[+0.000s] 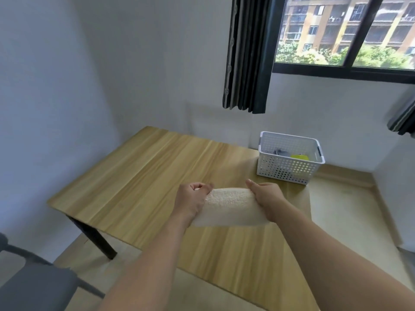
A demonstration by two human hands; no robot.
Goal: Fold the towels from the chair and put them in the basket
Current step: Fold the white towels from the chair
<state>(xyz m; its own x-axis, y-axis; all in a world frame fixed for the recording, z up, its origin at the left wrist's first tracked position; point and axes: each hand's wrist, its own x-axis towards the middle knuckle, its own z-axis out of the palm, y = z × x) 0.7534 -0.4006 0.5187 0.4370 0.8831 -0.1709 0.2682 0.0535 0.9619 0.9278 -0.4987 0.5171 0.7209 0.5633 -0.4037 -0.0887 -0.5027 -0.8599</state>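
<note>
A cream, nubbly towel (229,206) is held folded over above the wooden table (143,176). My left hand (192,202) grips its left end and my right hand (267,197) grips its right end, both fists closed on the cloth. The white perforated basket (289,169) stands on the table's far right corner, beyond my right hand. Inside it lie a grey towel (281,151) and a yellow towel (299,157). The grey chair (38,286) shows at the lower left; no towel is visible on the part in view.
The table has a black leg (94,239) at its near left. White walls close in on the left and behind. A dark curtain (247,55) hangs beside the window (345,30) above the basket. Light wooden floor lies to the right of the table.
</note>
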